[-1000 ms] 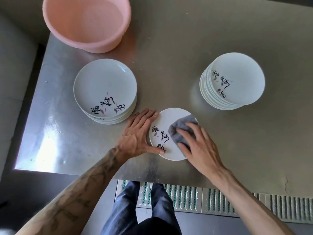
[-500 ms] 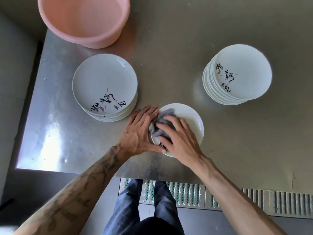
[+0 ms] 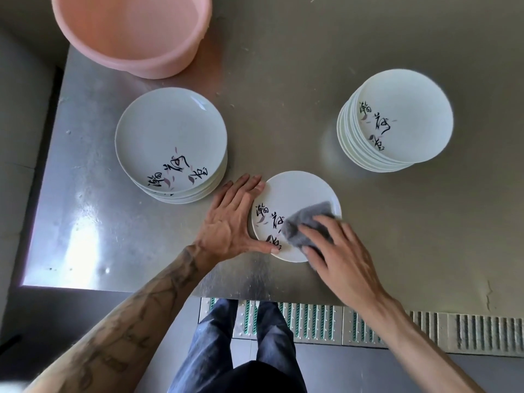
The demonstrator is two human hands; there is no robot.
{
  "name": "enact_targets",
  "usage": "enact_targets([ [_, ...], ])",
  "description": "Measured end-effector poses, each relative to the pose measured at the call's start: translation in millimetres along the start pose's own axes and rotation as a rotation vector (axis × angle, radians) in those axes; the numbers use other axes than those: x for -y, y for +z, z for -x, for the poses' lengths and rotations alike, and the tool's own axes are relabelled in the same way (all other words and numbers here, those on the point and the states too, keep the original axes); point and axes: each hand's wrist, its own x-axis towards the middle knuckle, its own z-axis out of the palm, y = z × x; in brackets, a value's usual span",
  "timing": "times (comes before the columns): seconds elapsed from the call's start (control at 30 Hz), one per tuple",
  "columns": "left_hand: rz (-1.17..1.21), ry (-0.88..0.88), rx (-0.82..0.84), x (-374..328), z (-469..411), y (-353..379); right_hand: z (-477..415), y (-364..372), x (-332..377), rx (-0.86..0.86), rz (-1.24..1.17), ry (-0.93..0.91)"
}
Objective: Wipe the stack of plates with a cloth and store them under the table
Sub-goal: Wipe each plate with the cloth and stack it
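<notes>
Single white plate [image 3: 295, 194] is lying flat on the steel table [image 3: 283, 109], close to the near edge, with the grated floor strip [image 3: 368, 327] and the person's jeans [image 3: 215, 350] showing just past that edge. Left hand [image 3: 229, 222] is lying open on the steel, straight fingers along the plate's left rim and thumb touching its near rim, gripping nothing. Right hand [image 3: 343, 259] is pressing a crumpled grey cloth [image 3: 307, 222] onto the right half of the plate, fingers spread and fairly straight, slightly blurred, not curling round it. A low left stack [image 3: 170, 137] is sitting just beyond the left hand, and a taller right stack [image 3: 402, 117] is standing well apart on the far right. Bare metal is lying open between the stacks and to the right of the plate. A round pink plastic basin [image 3: 158, 69] is sitting near the table's far left corner. The tabletop is looking brushed, scratched and glaring at the left edge. The plates are glossy, shallow and round, carrying black brush lettering with small pink leaves
</notes>
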Motion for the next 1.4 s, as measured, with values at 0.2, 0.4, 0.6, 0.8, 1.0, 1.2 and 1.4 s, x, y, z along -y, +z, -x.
enact_targets([
  [0.2,-0.031,0.029,0.044,3,0,-1,-23,19,29,0.041,-0.095,-0.237],
  [0.4,0.025,-0.003,0.001,-1,1,-3,-83,18,33,0.003,-0.106,-0.183],
  [0.6,0.020,-0.003,-0.016,-2,1,-2,-68,18,8,0.006,0.046,-0.331],
  [0.8,0.055,-0.018,-0.026,-2,0,2,-54,10,3,-0.110,0.123,0.108],
  [1.0,0.051,-0.030,-0.020,1,-1,4,-45,11,9,-0.217,0.014,0.148],
  [1.2,0.033,-0.019,-0.033,-1,-1,4,-69,19,28,-0.046,0.095,-0.021],
  [1.4,0.029,-0.009,-0.038,-1,-1,4,-73,17,17,-0.052,0.097,-0.152],
])
